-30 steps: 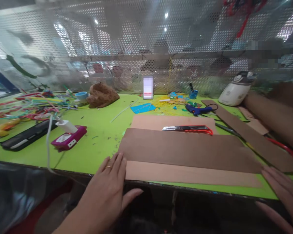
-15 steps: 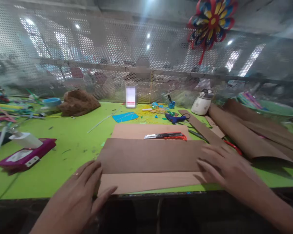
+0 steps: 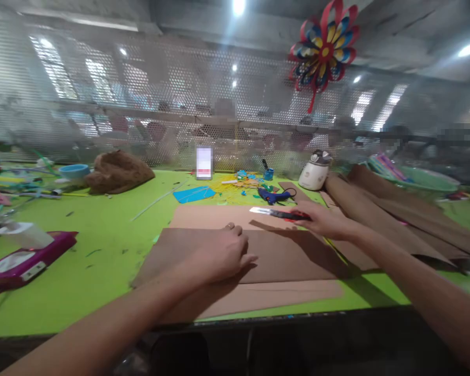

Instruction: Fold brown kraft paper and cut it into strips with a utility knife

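Note:
My right hand (image 3: 324,220) is closed around a red-and-black box cutter (image 3: 282,213), its blade pointing left. The cutter is held over the brown sheets and casts a shadow on them. My left hand (image 3: 225,250) rests on the dark brown sheet (image 3: 285,261), its fingers bent and its thumb apart, holding nothing that shows. Under the dark sheet lies a lighter brown sheet (image 3: 207,216), which sticks out at the far and near edges. My left forearm covers the near left part of both sheets.
Beyond the sheets are a blue glue gun (image 3: 274,196), a blue piece (image 3: 195,194), yellow scraps (image 3: 229,193) and a lit phone (image 3: 204,163). A white bottle (image 3: 314,172) and large brown sheets (image 3: 379,224) are at right. A purple power strip (image 3: 31,263) lies left.
My right hand has left the sheet's right edge and picked up the box cutter. My left hand has moved from the left edge onto the middle of the dark sheet.

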The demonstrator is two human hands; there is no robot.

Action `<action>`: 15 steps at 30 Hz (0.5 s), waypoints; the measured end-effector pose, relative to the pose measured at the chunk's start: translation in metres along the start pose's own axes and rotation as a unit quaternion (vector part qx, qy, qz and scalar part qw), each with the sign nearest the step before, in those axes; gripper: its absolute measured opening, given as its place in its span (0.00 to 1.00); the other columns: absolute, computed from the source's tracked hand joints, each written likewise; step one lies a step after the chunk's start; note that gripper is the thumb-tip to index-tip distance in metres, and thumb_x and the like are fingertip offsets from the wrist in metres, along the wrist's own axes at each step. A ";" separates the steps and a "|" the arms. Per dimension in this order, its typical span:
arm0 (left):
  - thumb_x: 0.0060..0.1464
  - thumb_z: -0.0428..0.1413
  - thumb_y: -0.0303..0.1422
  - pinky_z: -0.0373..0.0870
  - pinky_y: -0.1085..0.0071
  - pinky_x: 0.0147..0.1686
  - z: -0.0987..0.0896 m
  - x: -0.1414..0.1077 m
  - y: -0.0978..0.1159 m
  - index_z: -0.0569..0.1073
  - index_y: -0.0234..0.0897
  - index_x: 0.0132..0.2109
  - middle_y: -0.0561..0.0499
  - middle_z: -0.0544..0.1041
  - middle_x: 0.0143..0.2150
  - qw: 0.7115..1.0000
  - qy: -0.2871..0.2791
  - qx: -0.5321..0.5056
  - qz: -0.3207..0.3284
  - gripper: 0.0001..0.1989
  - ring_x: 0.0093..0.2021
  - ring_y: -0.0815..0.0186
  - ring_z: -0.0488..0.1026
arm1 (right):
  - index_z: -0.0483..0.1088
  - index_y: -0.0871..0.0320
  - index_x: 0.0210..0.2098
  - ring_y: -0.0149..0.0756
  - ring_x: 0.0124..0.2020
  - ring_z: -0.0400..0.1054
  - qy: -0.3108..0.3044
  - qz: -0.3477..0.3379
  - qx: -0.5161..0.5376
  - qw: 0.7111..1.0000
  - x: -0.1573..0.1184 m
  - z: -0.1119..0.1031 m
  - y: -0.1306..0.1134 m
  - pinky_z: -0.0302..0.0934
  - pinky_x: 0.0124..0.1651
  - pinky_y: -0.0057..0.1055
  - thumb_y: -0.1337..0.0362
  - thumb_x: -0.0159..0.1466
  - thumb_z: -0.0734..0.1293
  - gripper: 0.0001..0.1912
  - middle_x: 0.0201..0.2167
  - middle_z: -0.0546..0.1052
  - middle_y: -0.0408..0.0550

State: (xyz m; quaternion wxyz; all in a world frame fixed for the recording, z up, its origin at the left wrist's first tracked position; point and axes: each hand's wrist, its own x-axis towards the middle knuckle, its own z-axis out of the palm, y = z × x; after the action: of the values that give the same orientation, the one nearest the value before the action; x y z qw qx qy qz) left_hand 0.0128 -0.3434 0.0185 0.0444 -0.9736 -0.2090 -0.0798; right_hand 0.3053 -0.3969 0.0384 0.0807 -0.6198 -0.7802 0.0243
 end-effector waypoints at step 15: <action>0.51 0.54 0.55 0.65 0.61 0.41 0.038 0.057 0.052 0.67 0.36 0.39 0.44 0.69 0.42 0.997 0.021 -0.077 -0.024 0.24 0.44 0.54 0.65 | 0.74 0.54 0.48 0.46 0.40 0.71 0.076 0.132 0.020 0.988 -0.157 0.028 0.076 0.65 0.41 0.39 0.49 0.65 0.59 0.22 0.39 0.76 0.54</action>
State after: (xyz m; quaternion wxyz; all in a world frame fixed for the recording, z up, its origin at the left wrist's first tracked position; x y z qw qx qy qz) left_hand 0.0912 -0.3633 -0.0118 -0.0279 -0.9671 -0.2243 -0.1171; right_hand 0.4082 -0.5305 -0.0145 0.1485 -0.7160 -0.6822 0.0029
